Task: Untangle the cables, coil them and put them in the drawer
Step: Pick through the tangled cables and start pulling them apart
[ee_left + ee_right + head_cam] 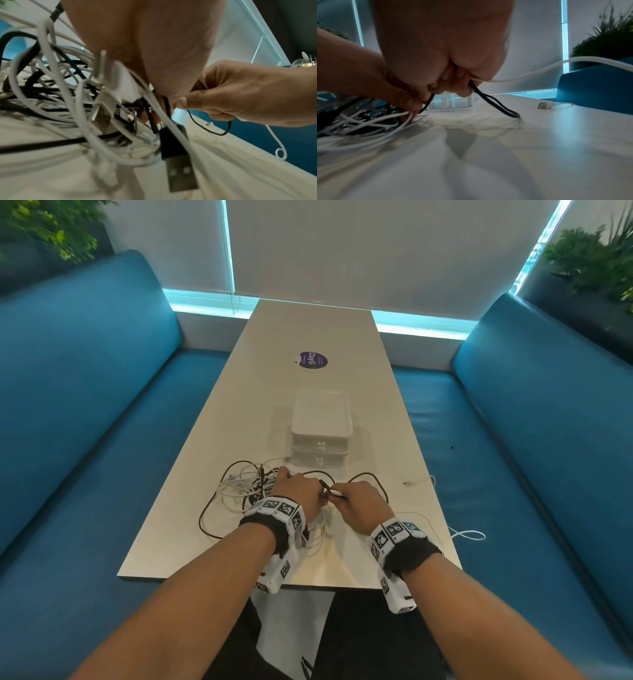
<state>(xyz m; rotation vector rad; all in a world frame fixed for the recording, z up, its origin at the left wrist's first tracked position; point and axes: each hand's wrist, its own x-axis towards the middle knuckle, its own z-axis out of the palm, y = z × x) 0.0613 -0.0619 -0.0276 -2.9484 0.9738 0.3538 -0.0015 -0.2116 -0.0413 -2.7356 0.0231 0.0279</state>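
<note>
A tangle of white and black cables (246, 491) lies on the near part of the white table (308, 337), in front of a small white two-drawer box (321, 429); both drawers look shut. My left hand (298, 491) sits over the tangle's right side and grips cables from it (106, 108). My right hand (359, 505) meets it and pinches a black cable (496, 105) together with a white one (539, 69). A black USB plug (180, 162) hangs under my left hand.
A loose white cable with a USB plug (542, 105) trails to the table's right edge and droops over it (469, 534). Blue benches (85, 405) flank the table on both sides. A purple round sticker (311, 360) sits farther up the table.
</note>
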